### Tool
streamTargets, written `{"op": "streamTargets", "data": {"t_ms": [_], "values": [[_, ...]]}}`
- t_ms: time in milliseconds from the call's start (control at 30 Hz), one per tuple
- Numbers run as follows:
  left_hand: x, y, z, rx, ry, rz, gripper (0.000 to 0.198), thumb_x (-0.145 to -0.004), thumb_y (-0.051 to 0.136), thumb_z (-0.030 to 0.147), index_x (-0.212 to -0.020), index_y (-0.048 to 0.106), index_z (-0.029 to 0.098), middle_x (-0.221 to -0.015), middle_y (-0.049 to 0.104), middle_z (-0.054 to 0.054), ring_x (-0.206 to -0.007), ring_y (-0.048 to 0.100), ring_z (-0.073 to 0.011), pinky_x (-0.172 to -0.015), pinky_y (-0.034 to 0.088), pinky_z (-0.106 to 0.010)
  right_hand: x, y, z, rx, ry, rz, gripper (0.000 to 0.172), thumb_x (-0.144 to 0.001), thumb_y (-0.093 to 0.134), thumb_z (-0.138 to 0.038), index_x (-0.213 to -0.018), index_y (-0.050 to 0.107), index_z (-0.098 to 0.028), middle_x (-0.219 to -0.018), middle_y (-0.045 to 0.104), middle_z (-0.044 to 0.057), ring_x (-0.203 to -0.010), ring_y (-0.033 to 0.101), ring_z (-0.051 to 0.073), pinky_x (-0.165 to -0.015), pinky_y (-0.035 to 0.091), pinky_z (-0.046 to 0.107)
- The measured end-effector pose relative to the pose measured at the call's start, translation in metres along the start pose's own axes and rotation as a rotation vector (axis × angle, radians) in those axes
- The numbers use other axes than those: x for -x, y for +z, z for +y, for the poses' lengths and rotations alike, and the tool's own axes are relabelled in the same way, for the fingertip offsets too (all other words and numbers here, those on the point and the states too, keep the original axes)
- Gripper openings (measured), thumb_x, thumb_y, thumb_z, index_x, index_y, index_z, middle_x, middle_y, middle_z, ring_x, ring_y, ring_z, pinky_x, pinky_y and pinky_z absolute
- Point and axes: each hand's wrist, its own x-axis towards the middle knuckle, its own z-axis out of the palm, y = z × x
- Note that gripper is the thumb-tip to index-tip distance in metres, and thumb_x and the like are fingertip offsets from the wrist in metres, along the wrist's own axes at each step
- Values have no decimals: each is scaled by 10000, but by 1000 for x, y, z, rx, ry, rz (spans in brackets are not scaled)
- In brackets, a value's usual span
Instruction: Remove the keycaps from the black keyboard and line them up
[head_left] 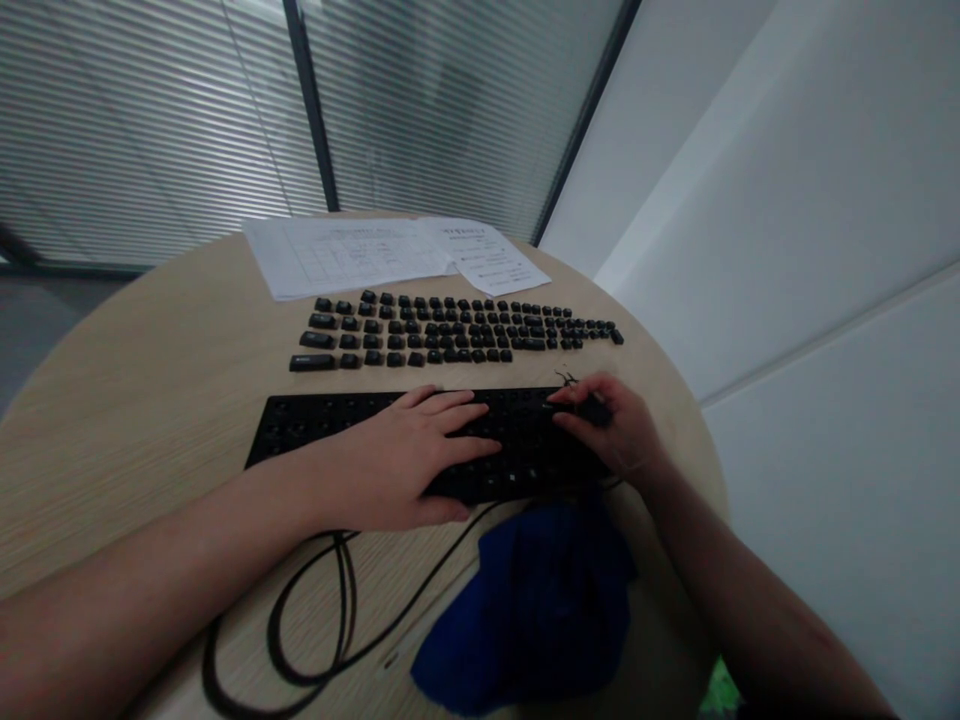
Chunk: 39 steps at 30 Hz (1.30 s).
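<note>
A black keyboard (300,425) with many of its keycaps off lies across the table in front of me. My left hand (420,445) rests flat on its middle, fingers spread. At the keyboard's right part, my right hand (611,425) has thumb and fingers brought together in a pinch; what is between them is dark and I cannot make it out. Thin dark wire-like strands (565,379) show just beyond the right fingertips. Behind the keyboard, loose black keycaps (450,328) lie in rows on the table.
Printed paper sheets (352,255) lie at the far side of the round wooden table (150,350). A blue cloth (532,610) sits near me, beside a looped black cable (345,600). A white wall (825,250) stands to the right, blinds (150,130) behind.
</note>
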Motion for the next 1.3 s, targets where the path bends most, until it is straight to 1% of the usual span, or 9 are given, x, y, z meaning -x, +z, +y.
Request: {"op": "streamTargets", "data": {"t_ms": [67,133,267,400,533,667,800,967,1300], "values": [[0,0,0,-7,-1,-7,676,-878,727,509,-1493,577,271,-1590,510,-188,-1505,415,-426,-1199,321,-653,-2,-2,2,-21,19,36,280,-796,832,-315,-894,580,-239,-962,822,76,-912,779,245,-899,599,442],[-1,-2,3,-22,-6,0,703,-883,724,511,-1520,547,271,-1600,493,-197,-1507,407,-432,-1192,324,-658,-2,-3,0,-44,23,37,287,-788,839,-311,-886,579,-238,-956,822,74,-912,779,241,-901,601,437],[-6,-10,17,-80,10,48,656,-904,706,538,-1506,555,328,-1619,466,-180,-1518,379,-444,-1193,268,-705,-2,0,-6,-88,22,8,293,-795,843,-321,-889,578,-241,-963,821,66,-923,782,239,-898,609,425],[-13,-8,27,-85,47,28,616,-915,695,562,-1473,592,323,-1584,513,-172,-1501,416,-417,-1192,314,-641,-2,2,-6,-111,36,-9,300,-791,847,-335,-886,577,-245,-971,823,66,-924,785,244,-904,608,426],[-19,0,23,-89,30,14,572,-890,724,574,-1388,670,298,-1540,561,-168,-1453,477,-418,-1171,354,-610,-3,2,-5,-121,51,16,297,-777,844,-316,-881,575,-246,-972,825,67,-920,788,246,-901,611,437],[-21,3,20,-74,23,37,536,-892,723,571,-1345,695,285,-1471,614,-163,-1403,529,-391,-1168,358,-586,-4,1,-6,-158,69,34,308,-770,845,-314,-883,566,-245,-961,822,67,-910,792,244,-869,631,427],[-22,4,21,-86,16,27,518,-906,705,572,-1344,685,296,-1462,610,-162,-1405,521,-380,-1158,361,-581,-3,0,-9,-176,52,34,312,-772,846,-301,-882,559,-244,-949,821,61,-907,794,236,-873,639,422],[-24,7,21,-80,17,47,516,-903,705,580,-1335,687,297,-1455,610,-144,-1385,527,-391,-1149,363,-581,-1,0,-12,-189,9,34,294,-790,839,-284,-893,566,-244,-948,823,52,-907,794,224,-876,638,404],[-26,6,22,-131,3,33,462,-901,714,555,-1301,710,323,-1421,626,-142,-1331,566,-394,-1097,414,-601,6,0,-18,-151,30,35,282,-798,844,-247,-891,578,-245,-963,810,32,-922,782,226,-894,622,408]]}}
